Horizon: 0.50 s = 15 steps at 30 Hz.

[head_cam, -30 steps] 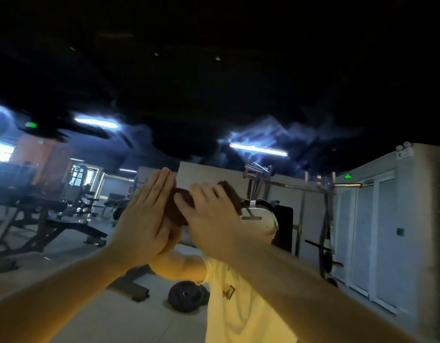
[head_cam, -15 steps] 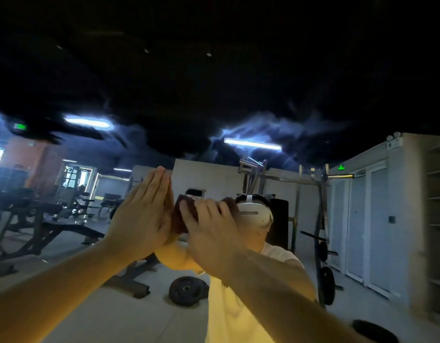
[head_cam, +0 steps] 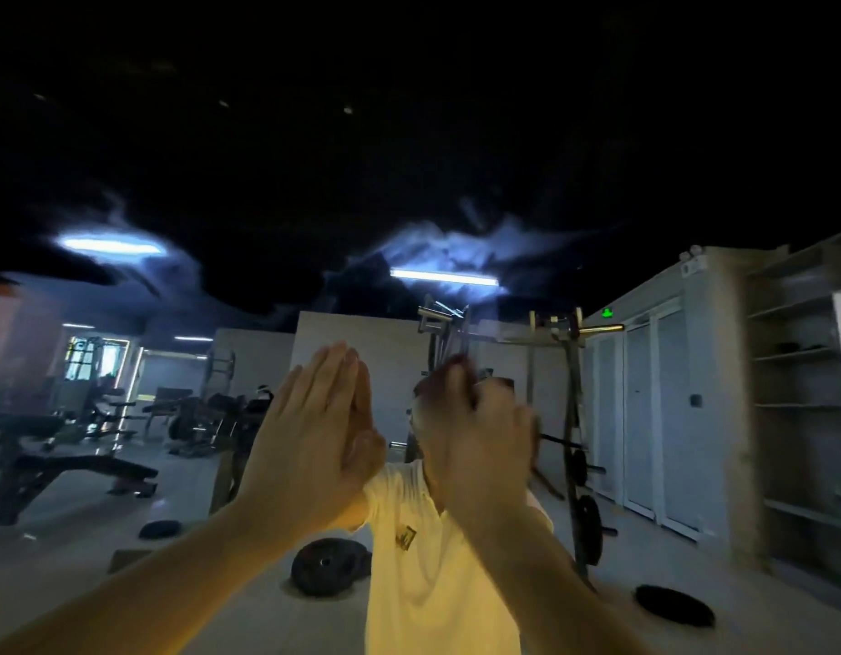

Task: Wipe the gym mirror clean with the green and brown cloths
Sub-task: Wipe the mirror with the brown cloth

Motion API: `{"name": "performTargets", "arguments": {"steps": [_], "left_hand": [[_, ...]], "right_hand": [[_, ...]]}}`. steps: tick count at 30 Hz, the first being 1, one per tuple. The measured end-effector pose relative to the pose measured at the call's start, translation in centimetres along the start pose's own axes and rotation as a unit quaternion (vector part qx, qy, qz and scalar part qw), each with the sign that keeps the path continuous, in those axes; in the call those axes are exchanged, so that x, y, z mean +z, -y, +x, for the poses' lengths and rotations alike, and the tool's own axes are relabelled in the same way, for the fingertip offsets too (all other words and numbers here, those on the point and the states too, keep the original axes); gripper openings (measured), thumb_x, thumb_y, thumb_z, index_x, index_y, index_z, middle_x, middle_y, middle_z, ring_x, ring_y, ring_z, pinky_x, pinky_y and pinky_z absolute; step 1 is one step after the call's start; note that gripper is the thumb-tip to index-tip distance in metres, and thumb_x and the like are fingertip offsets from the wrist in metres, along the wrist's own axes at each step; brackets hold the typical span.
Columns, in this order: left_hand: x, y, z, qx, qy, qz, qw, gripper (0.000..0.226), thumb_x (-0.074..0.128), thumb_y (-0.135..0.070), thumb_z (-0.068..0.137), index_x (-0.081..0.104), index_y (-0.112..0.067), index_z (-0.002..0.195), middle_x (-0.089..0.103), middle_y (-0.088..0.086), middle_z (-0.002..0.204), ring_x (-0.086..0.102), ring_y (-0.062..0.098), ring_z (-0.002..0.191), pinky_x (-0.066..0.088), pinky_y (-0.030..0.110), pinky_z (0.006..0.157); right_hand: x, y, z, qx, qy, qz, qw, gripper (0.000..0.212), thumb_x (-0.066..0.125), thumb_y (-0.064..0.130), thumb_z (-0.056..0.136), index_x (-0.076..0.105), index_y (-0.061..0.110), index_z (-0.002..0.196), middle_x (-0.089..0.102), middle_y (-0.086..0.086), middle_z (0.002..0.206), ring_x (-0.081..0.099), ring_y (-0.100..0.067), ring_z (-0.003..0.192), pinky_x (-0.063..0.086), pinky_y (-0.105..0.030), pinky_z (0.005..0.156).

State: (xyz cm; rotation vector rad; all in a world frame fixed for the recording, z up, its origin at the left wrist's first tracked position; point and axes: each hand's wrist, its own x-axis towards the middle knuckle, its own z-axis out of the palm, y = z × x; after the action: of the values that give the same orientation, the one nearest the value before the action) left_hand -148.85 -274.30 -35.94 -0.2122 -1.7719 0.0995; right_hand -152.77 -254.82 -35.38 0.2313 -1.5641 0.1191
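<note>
Left hand (head_cam: pixel 310 446) pressed flat, fingers together, on the gym mirror (head_cam: pixel 456 134), right hand (head_cam: pixel 475 437) pressing a brown cloth (head_cam: pixel 440 376) against the glass, blocking the reflected white-shirted person (head_cam: pixel 437 574) beside a weight plate (head_cam: pixel 329 564).

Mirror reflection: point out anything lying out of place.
Two weight plates lie loose on the floor: one by the reflected person's yellow shirt, another at lower right. No green cloth shows.
</note>
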Motion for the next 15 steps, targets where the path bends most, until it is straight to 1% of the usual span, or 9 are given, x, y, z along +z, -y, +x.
{"name": "performTargets", "arguments": {"steps": [2, 3, 4, 6, 8, 9, 11, 13, 15], "left_hand": [[0.0, 0.0, 0.5, 0.003, 0.006, 0.013, 1.000, 0.079, 0.041, -0.049, 0.094, 0.040, 0.003, 0.152, 0.043, 0.024, 0.157, 0.042, 0.039, 0.145, 0.027, 0.053, 0.117], [0.2, 0.2, 0.8, 0.006, 0.019, 0.015, 1.000, 0.082, 0.041, -0.052, 0.094, 0.036, 0.002, 0.155, 0.039, 0.022, 0.160, 0.039, 0.038, 0.148, 0.026, 0.052, 0.119], [0.5, 0.5, 1.1, 0.009, 0.032, 0.018, 0.999, 0.084, 0.042, -0.055, 0.094, 0.032, 0.001, 0.157, 0.033, 0.020, 0.164, 0.034, 0.036, 0.151, 0.025, 0.051, 0.121], [1.1, 0.8, 1.7, 0.003, 0.055, 0.038, 0.998, 0.090, 0.042, -0.063, 0.095, 0.026, -0.002, 0.160, 0.026, 0.018, 0.167, 0.027, 0.034, 0.155, 0.024, 0.053, 0.125], [1.4, 0.8, 1.6, -0.010, 0.068, 0.059, 0.996, 0.095, 0.038, -0.069, 0.094, 0.028, -0.001, 0.160, 0.027, 0.019, 0.167, 0.028, 0.034, 0.154, 0.025, 0.054, 0.125], [1.6, 0.7, 1.4, -0.012, 0.067, 0.062, 0.996, 0.097, 0.035, -0.071, 0.094, 0.028, 0.000, 0.160, 0.026, 0.019, 0.167, 0.027, 0.034, 0.154, 0.025, 0.055, 0.124], [2.2, 0.6, 0.9, -0.012, 0.059, 0.056, 0.997, 0.101, 0.028, -0.075, 0.095, 0.021, 0.001, 0.161, 0.018, 0.019, 0.169, 0.019, 0.034, 0.157, 0.023, 0.054, 0.126], [2.8, 0.3, 0.7, -0.012, 0.056, 0.051, 0.997, 0.103, 0.023, -0.077, 0.096, 0.014, 0.001, 0.162, 0.010, 0.019, 0.171, 0.011, 0.032, 0.159, 0.020, 0.053, 0.127], [3.0, 0.3, 0.8, -0.012, 0.057, 0.048, 0.997, 0.103, 0.020, -0.077, 0.096, 0.014, 0.003, 0.162, 0.010, 0.021, 0.170, 0.011, 0.032, 0.159, 0.021, 0.055, 0.126]], "right_hand": [[0.0, -0.3, -1.3, -0.155, 0.026, 0.003, 0.988, 0.081, 0.088, 0.043, 0.068, 0.056, 0.015, 0.137, 0.060, -0.015, 0.109, 0.063, -0.030, 0.096, 0.057, -0.045, 0.083], [-0.4, -1.7, -0.3, -0.204, 0.019, -0.016, 0.979, 0.082, 0.088, 0.046, 0.067, 0.056, 0.015, 0.136, 0.059, -0.014, 0.109, 0.063, -0.030, 0.096, 0.057, -0.044, 0.082], [-1.0, -3.3, 1.7, -0.211, 0.009, -0.042, 0.976, 0.081, 0.087, 0.046, 0.066, 0.058, 0.017, 0.136, 0.058, -0.014, 0.108, 0.062, -0.029, 0.095, 0.058, -0.043, 0.081], [-1.8, -7.0, 6.7, -0.121, -0.018, -0.107, 0.987, 0.073, 0.082, 0.043, 0.074, 0.056, 0.019, 0.138, 0.056, -0.015, 0.111, 0.058, -0.030, 0.098, 0.055, -0.044, 0.084], [-2.5, -10.5, 11.2, 0.006, -0.009, -0.114, 0.993, 0.065, 0.064, 0.037, 0.093, 0.043, 0.014, 0.150, 0.050, -0.020, 0.122, 0.052, -0.034, 0.108, 0.046, -0.047, 0.094], [-2.4, -11.0, 12.4, 0.064, -0.015, -0.102, 0.993, 0.064, 0.058, 0.035, 0.098, 0.038, 0.011, 0.153, 0.047, -0.022, 0.126, 0.051, -0.035, 0.111, 0.044, -0.048, 0.097], [-2.1, -8.3, 12.4, 0.153, -0.021, -0.061, 0.986, 0.069, 0.060, 0.034, 0.098, 0.034, 0.008, 0.156, 0.045, -0.022, 0.132, 0.051, -0.034, 0.116, 0.045, -0.047, 0.102], [-1.5, -3.4, 10.2, 0.122, -0.013, -0.020, 0.992, 0.074, 0.069, 0.034, 0.090, 0.039, 0.008, 0.152, 0.050, -0.020, 0.131, 0.054, -0.031, 0.116, 0.048, -0.045, 0.102], [-0.7, 0.4, 7.2, -0.030, -0.011, 0.004, 0.999, 0.072, 0.074, 0.034, 0.084, 0.048, 0.008, 0.145, 0.056, -0.018, 0.124, 0.058, -0.031, 0.111, 0.049, -0.044, 0.099]]}}
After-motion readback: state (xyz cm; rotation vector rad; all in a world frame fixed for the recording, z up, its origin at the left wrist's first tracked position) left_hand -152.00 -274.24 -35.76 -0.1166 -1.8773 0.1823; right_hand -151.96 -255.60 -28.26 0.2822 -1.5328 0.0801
